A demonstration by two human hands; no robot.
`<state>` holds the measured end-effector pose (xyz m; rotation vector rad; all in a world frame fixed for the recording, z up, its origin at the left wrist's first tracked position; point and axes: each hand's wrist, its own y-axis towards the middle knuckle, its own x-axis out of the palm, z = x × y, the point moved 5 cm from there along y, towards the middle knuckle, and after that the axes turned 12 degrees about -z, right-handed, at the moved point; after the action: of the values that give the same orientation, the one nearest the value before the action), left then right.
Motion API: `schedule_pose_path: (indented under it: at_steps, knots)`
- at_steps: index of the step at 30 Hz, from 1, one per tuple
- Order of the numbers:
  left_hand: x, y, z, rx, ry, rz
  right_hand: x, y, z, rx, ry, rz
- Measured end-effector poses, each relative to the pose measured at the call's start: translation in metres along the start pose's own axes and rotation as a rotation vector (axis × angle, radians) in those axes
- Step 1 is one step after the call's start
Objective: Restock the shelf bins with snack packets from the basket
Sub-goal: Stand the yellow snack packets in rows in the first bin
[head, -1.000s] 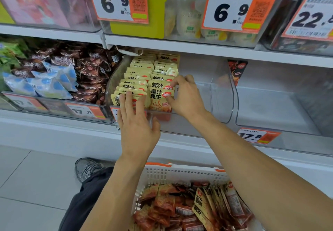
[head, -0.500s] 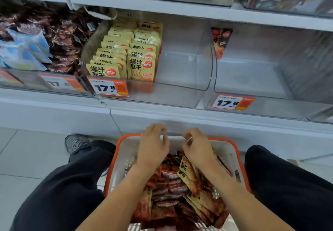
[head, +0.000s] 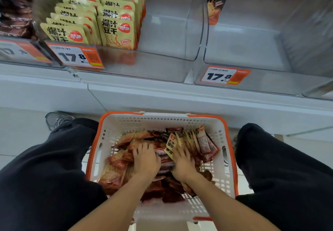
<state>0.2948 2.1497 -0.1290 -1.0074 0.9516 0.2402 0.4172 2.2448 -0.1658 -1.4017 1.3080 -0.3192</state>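
A white basket with an orange rim [head: 229, 140] stands on the floor between my knees, full of red snack packets [head: 115, 173] with a bunch of yellow packets [head: 180, 139] upright at its far right. My left hand [head: 146, 160] lies palm down on the red packets, fingers apart. My right hand [head: 182, 165] rests beside it, fingertips touching the foot of a yellow packet; nothing is lifted. Above, a clear shelf bin [head: 153, 65] holds two rows of matching yellow packets [head: 115, 27] on its left side; its right side is bare.
The clear bin to the right [head: 252, 50] holds only one red packet [head: 216, 0] at its back left. Orange price tags [head: 75, 57] [head: 225, 76] hang on the bin fronts. Dark packets [head: 12, 14] fill the far-left bin. My black-trousered legs flank the basket.
Both hands left the yellow packets in the shelf bin, dropped to the basket rim, and now press down on the packets inside. The view has tilted down towards the basket.
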Motion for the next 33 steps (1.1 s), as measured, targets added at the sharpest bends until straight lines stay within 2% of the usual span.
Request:
schedule_pose_path:
  at_steps: [3,5,8,12,15,18,22,26,29,33]
  knots:
    - [0.01,0.012,0.018,-0.032,-0.106,-0.109,0.014,-0.008,-0.001,0.006,0.016,-0.07]
    - [0.014,0.02,0.024,-0.089,-0.196,-0.185,0.015,-0.01,0.003,-0.009,-0.017,-0.04]
    - [0.019,0.027,0.026,-0.145,-0.186,-0.238,0.014,-0.009,0.009,-0.019,-0.048,0.041]
    - [0.021,0.023,0.025,-0.174,-0.285,-0.121,0.014,-0.011,0.015,-0.074,0.077,0.095]
    - [0.018,0.015,0.023,-0.215,-0.247,-0.032,0.003,-0.02,0.006,-0.133,0.185,0.079]
    - [0.015,0.008,0.023,-0.233,-0.243,-0.079,-0.002,-0.03,0.001,-0.165,0.268,0.054]
    - [0.011,0.002,0.018,-0.195,-0.404,-0.136,0.001,-0.035,0.002,-0.187,0.355,0.029]
    - [0.009,-0.004,0.007,-0.179,-0.497,-0.074,0.005,-0.039,0.002,-0.182,0.474,0.004]
    - [0.005,-0.005,0.011,-0.105,-0.504,-0.088,0.004,-0.04,0.003,-0.16,0.579,0.049]
    - [-0.015,-0.005,0.024,0.052,-0.464,-0.117,-0.006,-0.039,-0.005,-0.175,0.658,-0.006]
